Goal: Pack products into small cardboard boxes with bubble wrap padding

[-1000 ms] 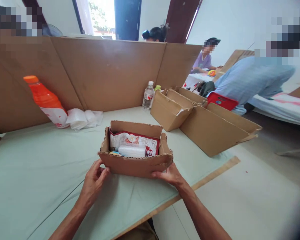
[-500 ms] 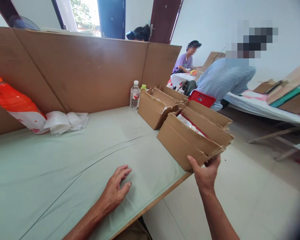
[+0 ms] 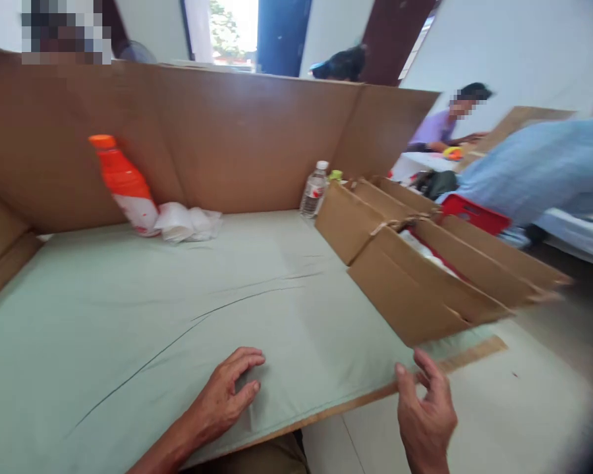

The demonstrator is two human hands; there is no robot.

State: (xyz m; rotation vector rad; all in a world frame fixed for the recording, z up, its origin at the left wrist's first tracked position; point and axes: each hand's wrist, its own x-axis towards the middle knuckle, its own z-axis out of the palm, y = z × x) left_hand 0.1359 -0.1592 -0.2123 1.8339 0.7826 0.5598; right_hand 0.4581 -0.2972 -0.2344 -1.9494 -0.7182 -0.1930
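My left hand (image 3: 230, 392) rests over the light green tabletop (image 3: 143, 309) with its fingers apart and nothing in them. Past the table's front edge, my right hand (image 3: 427, 411) is open, thumb and fingers spread, just short of the nearer cardboard box (image 3: 400, 289). That box is open-topped and stands at the table's right side, with white and red contents (image 3: 432, 257) partly showing inside. Behind it sits a second cardboard box (image 3: 343, 220), whose contents I cannot make out.
A cardboard wall (image 3: 257, 141) runs along the back. Against it lean an orange-capped bottle (image 3: 128, 187) and crumpled clear plastic (image 3: 190, 222); a water bottle (image 3: 314, 191) stands by the far box. A person in light blue (image 3: 538, 164) sits at the right near a red stool (image 3: 476, 214).
My right hand has let go of the nearer box and drawn back toward me. The view has turned left, so things sit further right. My left hand stays nearly where it was.
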